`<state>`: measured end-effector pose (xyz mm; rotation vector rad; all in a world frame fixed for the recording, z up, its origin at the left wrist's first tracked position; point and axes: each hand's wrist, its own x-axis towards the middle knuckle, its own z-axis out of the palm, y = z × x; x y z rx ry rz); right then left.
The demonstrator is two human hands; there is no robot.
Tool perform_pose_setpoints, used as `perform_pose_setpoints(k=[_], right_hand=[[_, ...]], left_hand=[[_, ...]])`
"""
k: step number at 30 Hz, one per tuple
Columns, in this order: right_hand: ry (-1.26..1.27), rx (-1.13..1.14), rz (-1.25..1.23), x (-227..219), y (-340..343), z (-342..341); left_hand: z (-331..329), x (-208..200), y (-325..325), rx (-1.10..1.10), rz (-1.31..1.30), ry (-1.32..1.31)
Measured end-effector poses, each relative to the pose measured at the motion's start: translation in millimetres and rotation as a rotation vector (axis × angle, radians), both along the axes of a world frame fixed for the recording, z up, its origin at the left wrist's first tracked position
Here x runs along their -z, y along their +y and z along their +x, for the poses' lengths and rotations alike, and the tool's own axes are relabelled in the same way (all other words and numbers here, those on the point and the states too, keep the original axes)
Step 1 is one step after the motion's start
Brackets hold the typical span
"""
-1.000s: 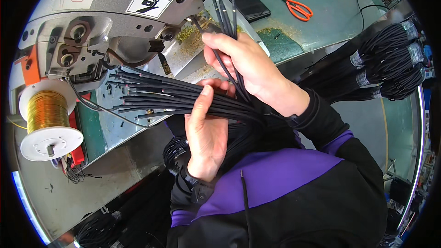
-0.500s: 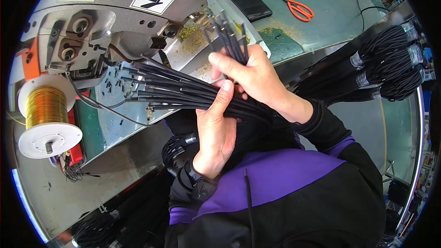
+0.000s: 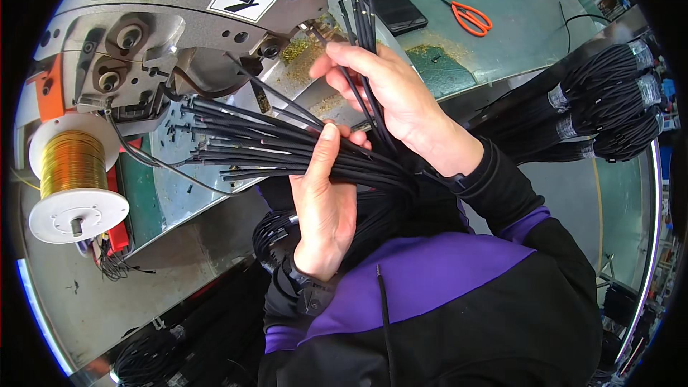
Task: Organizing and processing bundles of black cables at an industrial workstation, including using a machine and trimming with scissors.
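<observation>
My left hand (image 3: 324, 204) is wrapped round a thick bunch of black cords (image 3: 279, 145), thumb on top. Their tipped ends fan out to the left, beneath the grey machine (image 3: 193, 11). My right hand (image 3: 401, 97) grips a smaller group of black cords (image 3: 365, 25), which point up and away from me. One of these cords is pinched between thumb and fingers, its tip near the metal part on the machine's right end. Both groups run together toward my lap, where my hands and sleeves partly hide them.
A spool of gold-coloured wire (image 3: 73, 172) stands at the left. On the green table lie a black phone (image 3: 388, 4) and red-handled scissors (image 3: 469, 18). Metal scraps (image 3: 315, 50) litter the machine's base. Tied bundles of black cords (image 3: 609, 100) hang at the right.
My left hand has slid slightly left along the bunch. The right hand has shifted a little down and right, and one cord now stands apart from its group, tip at the machine.
</observation>
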<state>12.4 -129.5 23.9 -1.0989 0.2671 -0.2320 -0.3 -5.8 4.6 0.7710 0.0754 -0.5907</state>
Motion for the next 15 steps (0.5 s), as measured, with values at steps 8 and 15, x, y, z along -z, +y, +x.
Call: perform_pose_setpoints(k=[8, 15], right_hand=[[-0.083, -0.399, 0.074, 13, -17, -33], [0.012, -0.651, 0.072, 23, -11, -46]], left_hand=[[7, 10, 7, 0.036, -0.09, -0.004], [13, 8, 3, 0.03, 0.029, -0.078]])
